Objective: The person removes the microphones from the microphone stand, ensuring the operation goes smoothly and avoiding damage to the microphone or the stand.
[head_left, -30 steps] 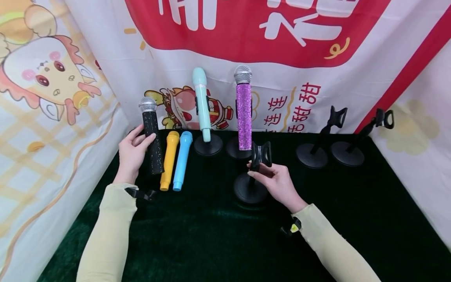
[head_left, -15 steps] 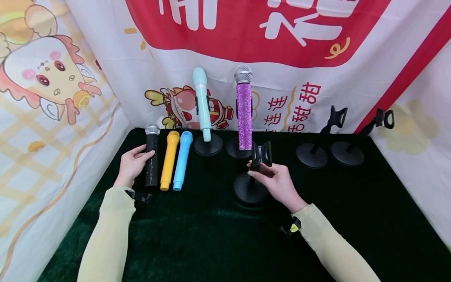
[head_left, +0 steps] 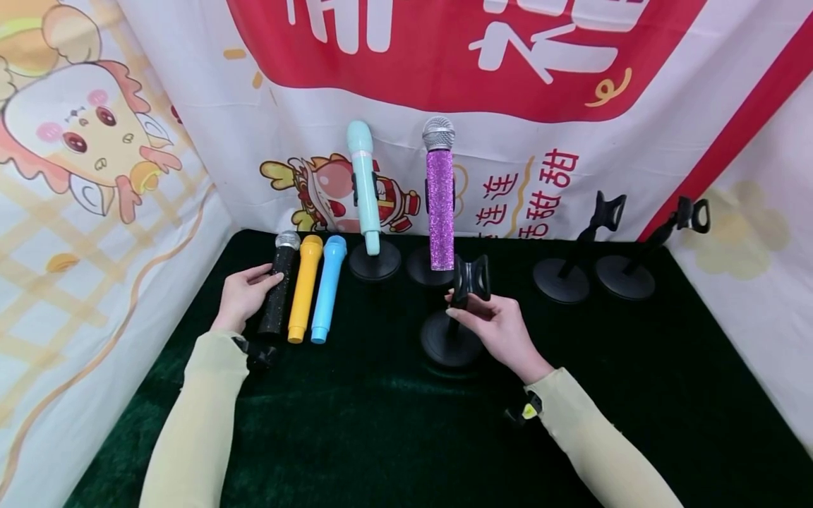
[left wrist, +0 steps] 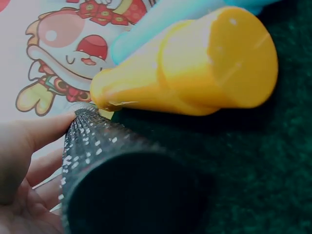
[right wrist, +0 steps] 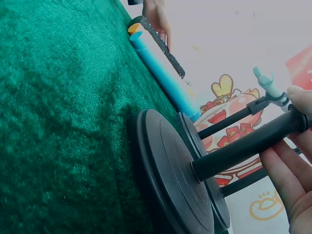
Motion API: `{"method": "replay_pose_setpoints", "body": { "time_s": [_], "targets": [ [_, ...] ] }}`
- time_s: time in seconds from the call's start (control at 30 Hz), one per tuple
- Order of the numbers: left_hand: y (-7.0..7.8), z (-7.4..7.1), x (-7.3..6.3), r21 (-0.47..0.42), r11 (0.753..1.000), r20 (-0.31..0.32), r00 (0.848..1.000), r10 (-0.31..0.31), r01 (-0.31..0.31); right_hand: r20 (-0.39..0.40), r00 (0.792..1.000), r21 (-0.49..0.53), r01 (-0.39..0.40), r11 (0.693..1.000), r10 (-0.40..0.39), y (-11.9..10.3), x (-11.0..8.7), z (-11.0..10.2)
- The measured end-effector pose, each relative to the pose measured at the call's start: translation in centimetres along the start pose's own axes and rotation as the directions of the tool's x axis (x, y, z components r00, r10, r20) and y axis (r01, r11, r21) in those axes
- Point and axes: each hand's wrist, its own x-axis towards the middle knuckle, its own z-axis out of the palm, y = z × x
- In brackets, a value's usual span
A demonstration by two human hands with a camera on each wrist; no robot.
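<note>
My left hand (head_left: 243,299) holds a black glittery microphone (head_left: 277,300) with a silver mesh head, thumb and fingers at its side. It lies at a slight slant on the cloth, close beside a yellow microphone (head_left: 305,291); a light blue microphone (head_left: 327,291) lies just right of that. In the left wrist view the butt end of the black microphone fills the lower middle. My right hand (head_left: 497,326) grips the pole of a black microphone stand (right wrist: 243,145), below its clip (head_left: 472,279). No microphone sits in this clip, and the round base rests on the table.
Behind, a mint microphone (head_left: 364,187) and a purple glittery microphone (head_left: 441,208) stand tilted in stands. Two stands with bare clips (head_left: 562,280) (head_left: 625,276) are at the back right. Dark green cloth (head_left: 356,430) covers the table; printed fabric (head_left: 209,120) walls it in.
My left hand has lowered the black microphone from a raised position onto the cloth, then shifted it right, nearer the yellow one. The right hand and its stand have stayed put.
</note>
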Motion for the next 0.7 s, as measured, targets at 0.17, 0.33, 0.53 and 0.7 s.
{"method": "replay_pose_setpoints", "body": {
  "time_s": [0.17, 0.33, 0.53, 0.7],
  "targets": [
    [0.2, 0.2, 0.0, 0.011, 1.000, 0.024, 1.000, -0.009, 0.009, 0.001, 1.000, 0.006, 0.027, 1.000, -0.027, 0.2, 0.0, -0.1],
    [0.2, 0.1, 0.0, 0.012, 1.000, 0.038, 0.999, -0.011, 0.011, -0.001, 0.999, 0.014, 0.047, 0.999, -0.047, 0.3, -0.1, -0.1],
    [0.8, 0.2, -0.3, -0.002, 1.000, -0.046, 0.999, 0.010, -0.010, 0.000, 0.999, 0.010, 0.041, 0.999, -0.041, 0.4, -0.1, 0.0],
    [2.8, 0.3, -0.9, -0.046, 0.995, -0.139, 0.987, 0.082, -0.089, -0.004, 0.999, 0.019, 0.042, 0.999, -0.042, 0.4, -0.1, 0.0]
  ]
}}
